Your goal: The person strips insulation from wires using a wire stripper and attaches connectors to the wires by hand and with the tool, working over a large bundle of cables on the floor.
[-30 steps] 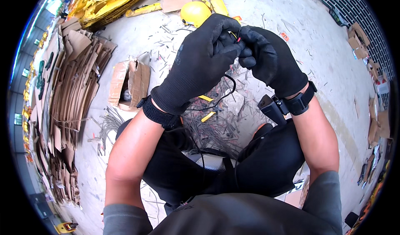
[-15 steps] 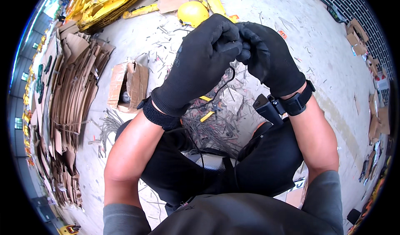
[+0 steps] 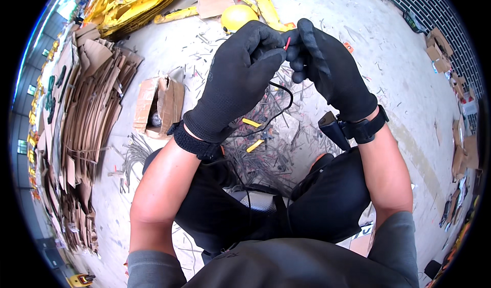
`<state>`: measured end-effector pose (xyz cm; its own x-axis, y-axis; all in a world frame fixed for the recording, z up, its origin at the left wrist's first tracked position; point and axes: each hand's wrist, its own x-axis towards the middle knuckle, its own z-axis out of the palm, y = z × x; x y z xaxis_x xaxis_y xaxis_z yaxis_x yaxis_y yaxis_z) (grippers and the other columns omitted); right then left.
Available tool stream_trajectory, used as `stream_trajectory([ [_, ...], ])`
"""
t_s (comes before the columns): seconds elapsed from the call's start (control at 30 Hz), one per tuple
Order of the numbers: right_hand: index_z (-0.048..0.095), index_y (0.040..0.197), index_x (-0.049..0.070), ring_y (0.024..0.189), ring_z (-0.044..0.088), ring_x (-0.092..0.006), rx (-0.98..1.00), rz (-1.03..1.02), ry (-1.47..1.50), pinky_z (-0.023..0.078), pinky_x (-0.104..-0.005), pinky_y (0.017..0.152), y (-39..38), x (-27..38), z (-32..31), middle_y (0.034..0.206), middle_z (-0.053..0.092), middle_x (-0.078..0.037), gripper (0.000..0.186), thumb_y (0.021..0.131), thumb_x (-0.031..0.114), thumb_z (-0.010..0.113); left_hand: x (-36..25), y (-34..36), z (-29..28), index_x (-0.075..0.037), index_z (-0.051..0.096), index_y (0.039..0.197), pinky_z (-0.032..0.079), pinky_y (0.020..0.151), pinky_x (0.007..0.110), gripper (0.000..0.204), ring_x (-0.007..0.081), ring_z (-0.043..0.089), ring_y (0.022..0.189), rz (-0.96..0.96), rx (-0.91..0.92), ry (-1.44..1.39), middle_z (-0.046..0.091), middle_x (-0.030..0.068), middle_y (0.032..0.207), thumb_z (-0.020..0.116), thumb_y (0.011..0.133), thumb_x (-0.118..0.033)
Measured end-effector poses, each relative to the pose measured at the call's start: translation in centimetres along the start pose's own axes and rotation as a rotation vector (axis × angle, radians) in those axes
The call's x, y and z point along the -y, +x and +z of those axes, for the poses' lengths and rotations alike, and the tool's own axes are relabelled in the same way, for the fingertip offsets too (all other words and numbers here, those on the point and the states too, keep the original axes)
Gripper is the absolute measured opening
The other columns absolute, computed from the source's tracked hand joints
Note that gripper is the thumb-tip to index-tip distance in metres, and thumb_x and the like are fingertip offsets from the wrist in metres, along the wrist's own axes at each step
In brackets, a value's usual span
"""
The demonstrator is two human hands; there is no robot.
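Note:
My left hand (image 3: 230,78), in a black glove, is closed in a pinch around a short red wire (image 3: 287,43). My right hand (image 3: 335,76), gloved alike, has curled fingers beside that wire; whether they grip it is hidden. A black cable (image 3: 289,103) loops down from beneath my hands toward my lap. Below them, a tool with yellow handles (image 3: 254,146) lies among many scattered grey cable scraps (image 3: 263,163) on the floor, between my bent legs.
A torn cardboard box (image 3: 169,104) sits left of me, beside a tall stack of flattened cardboard (image 3: 92,109). Yellow panels (image 3: 123,4) and a yellow helmet (image 3: 238,16) lie ahead. More boxes (image 3: 440,48) line the brick-patterned wall (image 3: 434,7) at right.
My hands have drawn slightly apart, the left shifting left. The red wire, hidden half a second ago, shows more fully between my fingertips.

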<state>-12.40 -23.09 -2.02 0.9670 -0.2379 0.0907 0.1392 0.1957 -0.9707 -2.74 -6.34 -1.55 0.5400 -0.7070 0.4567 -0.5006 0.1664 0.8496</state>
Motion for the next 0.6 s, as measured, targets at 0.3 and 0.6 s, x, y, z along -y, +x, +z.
stream_trajectory([
  [0.3,0.061,0.09,0.004,0.058,0.051,-0.0055,0.077,-0.018,-0.522,0.043,-0.0238,0.054,-0.2,1.7,0.6,0.07,0.054,0.002,0.031,0.1,0.034,0.056,0.3,0.0,-0.4,-0.002,0.06,0.095,0.046,0.065,0.03,0.011,0.0141,0.056,0.07,0.113,0.032,0.123,0.058,0.0059,0.077,0.065,0.087,-0.007],
  [0.6,0.057,0.08,0.009,0.048,0.038,-0.0029,0.096,0.272,-0.808,0.028,-0.0208,0.044,-2.2,3.5,-0.1,0.062,0.048,0.004,0.032,0.099,0.034,0.053,2.1,-1.0,2.6,-0.002,0.053,0.086,0.047,0.068,0.046,0.007,0.0399,0.058,0.076,0.267,-0.059,0.17,0.057,0.0187,0.078,0.059,0.083,-0.006],
])
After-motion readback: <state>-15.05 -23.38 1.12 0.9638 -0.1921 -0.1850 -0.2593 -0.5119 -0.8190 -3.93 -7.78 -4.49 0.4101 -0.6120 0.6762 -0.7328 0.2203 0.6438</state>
